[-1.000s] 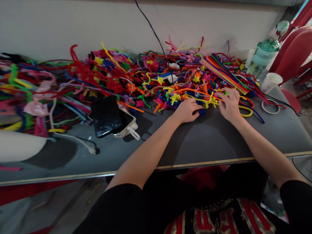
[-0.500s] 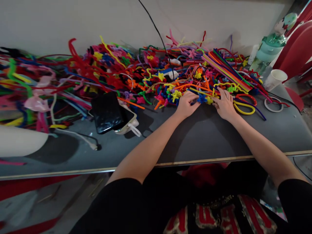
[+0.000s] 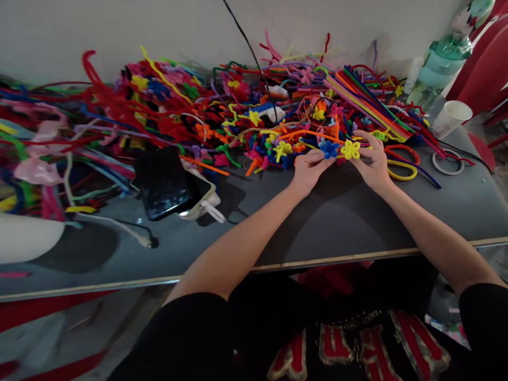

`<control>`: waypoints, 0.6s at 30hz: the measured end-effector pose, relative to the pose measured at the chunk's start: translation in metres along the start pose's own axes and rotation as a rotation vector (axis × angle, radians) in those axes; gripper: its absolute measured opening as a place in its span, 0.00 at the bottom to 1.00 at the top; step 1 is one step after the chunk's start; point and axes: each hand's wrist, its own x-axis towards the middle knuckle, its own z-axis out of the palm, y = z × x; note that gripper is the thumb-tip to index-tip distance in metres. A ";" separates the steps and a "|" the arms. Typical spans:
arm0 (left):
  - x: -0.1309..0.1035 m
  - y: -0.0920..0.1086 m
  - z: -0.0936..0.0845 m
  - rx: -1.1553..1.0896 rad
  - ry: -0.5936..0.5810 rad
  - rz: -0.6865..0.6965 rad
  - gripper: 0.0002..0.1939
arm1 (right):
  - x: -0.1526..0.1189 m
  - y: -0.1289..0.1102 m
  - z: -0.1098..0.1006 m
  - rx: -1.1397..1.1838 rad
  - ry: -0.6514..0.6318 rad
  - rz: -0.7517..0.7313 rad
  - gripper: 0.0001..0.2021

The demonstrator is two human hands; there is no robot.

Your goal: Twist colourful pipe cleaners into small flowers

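Observation:
My left hand (image 3: 308, 170) is closed in a pinch on a blue pipe-cleaner flower (image 3: 329, 149). Just to its right, my right hand (image 3: 372, 161) grips a yellow pipe-cleaner flower (image 3: 351, 150) with a looped, open-petalled head. The two flowers are side by side, a small gap between their heads, in front of the pile. Their stems are mostly hidden by my fingers. Beyond my hands spreads a heap of pipe-cleaner flowers (image 3: 283, 151) in many colours. A bundle of straight pipe cleaners (image 3: 367, 106) lies on top at the right.
A black phone (image 3: 162, 182) and a pale case (image 3: 202, 193) lie left of my arms. Yellow and white rings (image 3: 447, 161) rest at right, near a paper cup (image 3: 452, 117) and a green bottle (image 3: 442, 66). A black cable (image 3: 252, 47) hangs down. The grey table (image 3: 337, 227) has a front edge.
The yellow flower's head now faces up clearly between my hands, beside the blue flower. Both hands have shifted slightly, and the view has turned a little to the right.

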 end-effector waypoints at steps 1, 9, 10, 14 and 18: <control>0.000 0.000 0.000 0.005 -0.006 0.009 0.24 | 0.000 0.001 0.000 -0.005 0.013 0.010 0.14; -0.002 0.001 -0.003 0.116 0.006 0.117 0.17 | -0.001 0.003 -0.002 0.049 0.061 0.081 0.16; -0.002 0.003 -0.007 0.148 -0.009 0.172 0.16 | 0.000 0.003 -0.002 0.060 0.065 0.080 0.16; -0.001 0.010 -0.019 0.437 -0.276 0.448 0.14 | -0.001 0.004 -0.002 0.037 0.104 0.080 0.16; -0.001 0.015 -0.018 0.707 -0.314 0.496 0.10 | -0.002 0.006 -0.003 -0.001 0.138 0.105 0.16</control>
